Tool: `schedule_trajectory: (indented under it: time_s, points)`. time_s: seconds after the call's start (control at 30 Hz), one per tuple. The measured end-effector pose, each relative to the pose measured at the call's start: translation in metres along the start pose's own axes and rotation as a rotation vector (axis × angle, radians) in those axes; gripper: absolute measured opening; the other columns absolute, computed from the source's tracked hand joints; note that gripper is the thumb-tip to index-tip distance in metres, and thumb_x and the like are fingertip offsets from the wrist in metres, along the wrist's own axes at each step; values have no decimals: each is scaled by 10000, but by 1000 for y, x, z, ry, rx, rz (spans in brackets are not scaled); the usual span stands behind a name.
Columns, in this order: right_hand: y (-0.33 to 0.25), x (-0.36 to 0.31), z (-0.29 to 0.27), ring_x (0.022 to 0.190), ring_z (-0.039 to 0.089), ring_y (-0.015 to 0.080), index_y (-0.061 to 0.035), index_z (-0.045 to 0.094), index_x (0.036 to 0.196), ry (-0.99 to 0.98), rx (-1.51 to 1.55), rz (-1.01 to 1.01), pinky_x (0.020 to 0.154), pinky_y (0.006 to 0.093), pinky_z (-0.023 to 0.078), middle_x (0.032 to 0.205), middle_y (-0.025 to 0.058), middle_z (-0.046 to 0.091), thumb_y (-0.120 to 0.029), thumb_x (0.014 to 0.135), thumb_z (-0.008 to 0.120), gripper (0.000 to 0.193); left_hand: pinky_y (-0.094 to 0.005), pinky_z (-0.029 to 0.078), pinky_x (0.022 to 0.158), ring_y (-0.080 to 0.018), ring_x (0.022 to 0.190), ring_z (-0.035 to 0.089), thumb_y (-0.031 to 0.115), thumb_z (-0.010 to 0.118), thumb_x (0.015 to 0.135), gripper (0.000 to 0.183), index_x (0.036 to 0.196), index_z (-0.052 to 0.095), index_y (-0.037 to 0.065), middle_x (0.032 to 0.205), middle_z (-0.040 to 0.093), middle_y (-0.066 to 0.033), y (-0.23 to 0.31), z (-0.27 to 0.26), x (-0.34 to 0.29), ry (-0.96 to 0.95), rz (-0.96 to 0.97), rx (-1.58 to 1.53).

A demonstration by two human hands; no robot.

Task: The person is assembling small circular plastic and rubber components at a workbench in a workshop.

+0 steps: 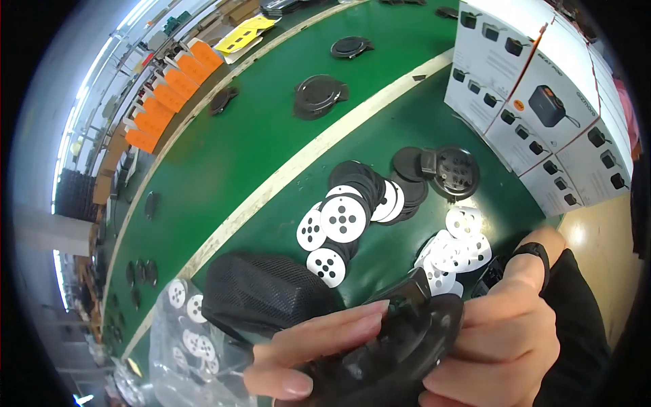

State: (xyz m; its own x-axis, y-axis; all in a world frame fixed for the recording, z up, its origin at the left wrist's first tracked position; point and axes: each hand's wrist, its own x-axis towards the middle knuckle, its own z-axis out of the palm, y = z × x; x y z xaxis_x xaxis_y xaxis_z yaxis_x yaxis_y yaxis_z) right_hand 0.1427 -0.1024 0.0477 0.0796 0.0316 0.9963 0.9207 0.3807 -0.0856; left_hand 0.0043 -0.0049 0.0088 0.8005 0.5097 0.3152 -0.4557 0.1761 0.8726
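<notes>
A glossy black round plastic part (390, 359) with a raised block at its upper edge is between my hands, near the lower edge. My left hand (319, 353) holds its left side, fingers laid over the top and thumb lower down. My right hand (502, 339) grips the right rim with bent fingers. Beyond the hands lie a pile of white and black discs with holes (342, 218) and a smaller heap of white perforated pieces (451, 252). Left of them is a black mesh pouch (261, 288). A similar black round part (456, 173) rests farther off.
White printed cartons (536, 102) stand stacked at the far right. A clear bag of white discs (190, 339) lies at the lower left. More black round parts (319, 95) sit on the green surface (224, 176) past a pale strip. Orange boxes (169, 88) line the far side.
</notes>
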Motion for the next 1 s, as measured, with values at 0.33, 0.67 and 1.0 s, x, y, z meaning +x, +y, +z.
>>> schedule_trajectory:
  time_s: [0.33, 0.67, 1.0]
  points:
    - [0, 5, -38, 584, 551, 203, 6, 596, 674, -559, 136, 315, 501, 259, 476, 779, 129, 609, -41, 719, 705, 127, -300, 525, 748, -241, 865, 664, -9, 650, 807, 309, 1044, 543, -175, 946, 645, -279, 2, 14, 20, 112, 384, 95]
    - [-5, 10, -30, 587, 533, 175, 10, 592, 701, -551, 112, 505, 486, 244, 397, 792, 116, 586, 6, 658, 798, 211, -221, 513, 649, -156, 736, 666, -93, 702, 721, 372, 1055, 551, -160, 913, 671, -222, -1, 5, 17, 153, 404, 154]
    - [-6, 12, -27, 593, 535, 165, 2, 571, 700, -553, 73, 511, 489, 246, 403, 795, 120, 584, 6, 662, 800, 232, -199, 492, 622, -124, 708, 644, -102, 694, 729, 376, 1068, 543, -162, 913, 669, -217, -1, 3, 18, 130, 384, 158]
